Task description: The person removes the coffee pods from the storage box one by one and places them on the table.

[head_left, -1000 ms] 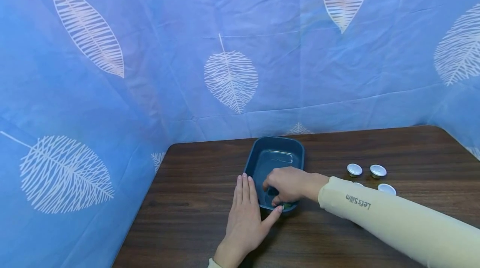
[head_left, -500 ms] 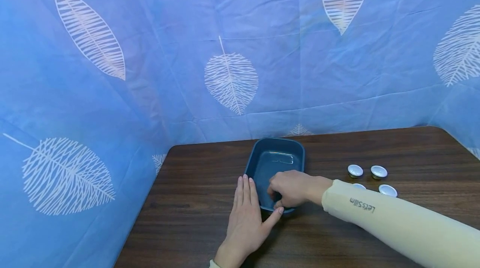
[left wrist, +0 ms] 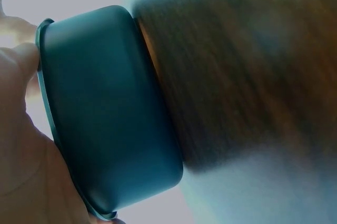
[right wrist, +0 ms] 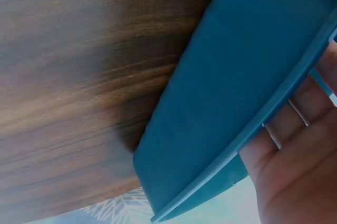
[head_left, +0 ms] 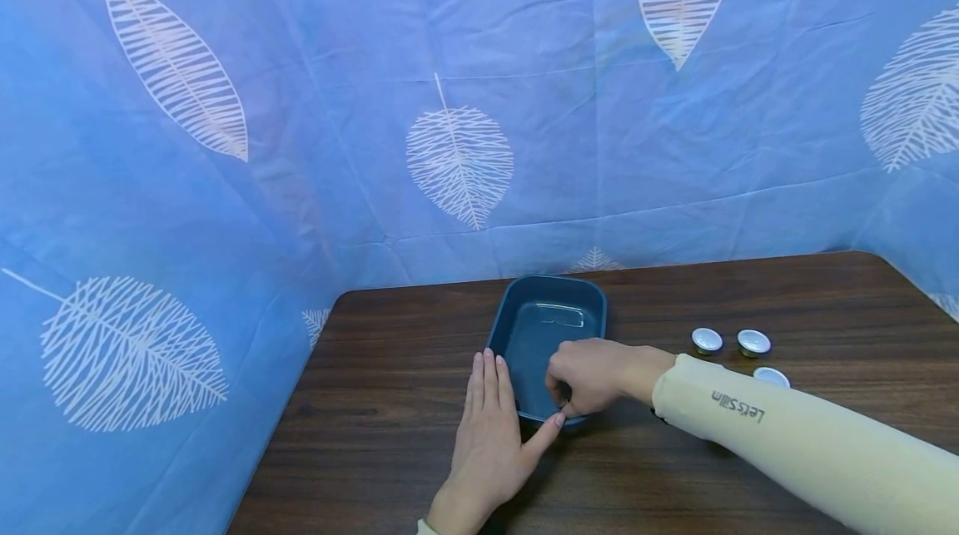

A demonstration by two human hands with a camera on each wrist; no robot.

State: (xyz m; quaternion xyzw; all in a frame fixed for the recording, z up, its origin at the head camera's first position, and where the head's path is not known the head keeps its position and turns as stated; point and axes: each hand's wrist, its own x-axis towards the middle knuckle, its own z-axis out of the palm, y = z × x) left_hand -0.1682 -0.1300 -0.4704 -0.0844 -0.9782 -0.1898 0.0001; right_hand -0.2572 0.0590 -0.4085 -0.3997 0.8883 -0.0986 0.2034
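A dark teal rectangular tub (head_left: 526, 356) stands on the table. My left hand (head_left: 487, 443) lies along its left side and near end, fingers straight and thumb at the near rim; the left wrist view shows this hand (left wrist: 31, 145) against the tub's rim. My right hand (head_left: 592, 374) reaches over the right wall into the near right corner. Its fingers are curled, pinching a small dark object (head_left: 565, 393), mostly hidden beneath them, so I cannot tell its kind. In the right wrist view the fingers (right wrist: 284, 122) dip behind the tub's rim.
Several small round cups with silvery-white tops stand right of the tub, such as a back cup (head_left: 707, 340) and another (head_left: 753, 342). The right sleeve (head_left: 794, 427) passes in front of them. A leaf-patterned blue cloth (head_left: 524, 144) hangs behind the brown table (head_left: 404, 369).
My right hand has shifted rightward in the tub and its fingers have drawn together. A green bit seen earlier at the near rim is now hidden. My left hand stays put.
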